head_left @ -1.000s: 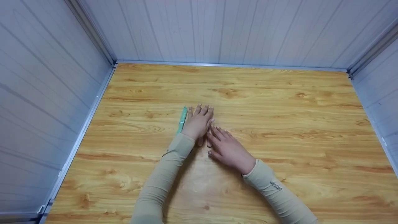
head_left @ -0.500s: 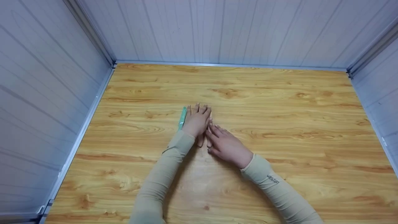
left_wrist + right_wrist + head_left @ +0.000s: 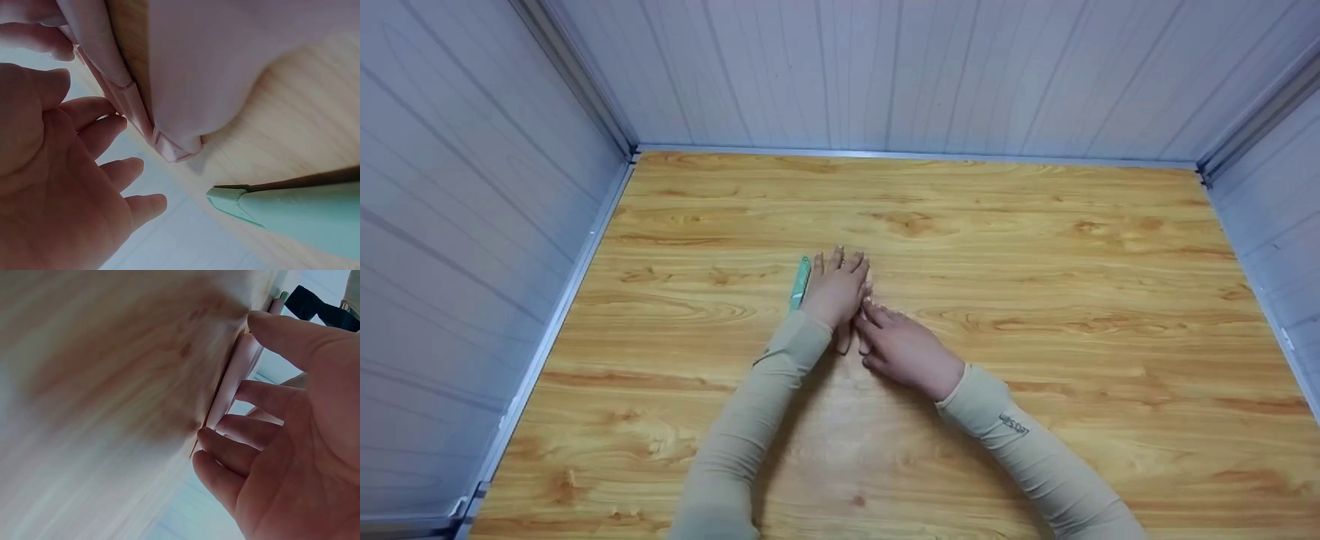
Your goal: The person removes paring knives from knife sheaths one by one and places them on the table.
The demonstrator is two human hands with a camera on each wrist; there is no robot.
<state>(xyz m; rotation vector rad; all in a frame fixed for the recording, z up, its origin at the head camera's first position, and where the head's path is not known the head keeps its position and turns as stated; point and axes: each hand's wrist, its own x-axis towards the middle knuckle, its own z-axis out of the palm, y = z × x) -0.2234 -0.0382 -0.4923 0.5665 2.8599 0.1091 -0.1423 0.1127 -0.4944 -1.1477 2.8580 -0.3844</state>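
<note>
The wood-grain table (image 3: 1072, 337) bears everything. Across it lie 2 hands, neither grip clenched: the left hand (image 3: 836, 292) spreads its fingers over 2 slim pink pieces, and the right hand (image 3: 911, 352) touches their right side with extended fingers. The left pink piece (image 3: 844, 343) and right pink piece (image 3: 864, 343) lie side by side beneath the left hand, the nearer, long axes running away from the person. The green piece (image 3: 800, 283) lies just left of that hand.
</note>
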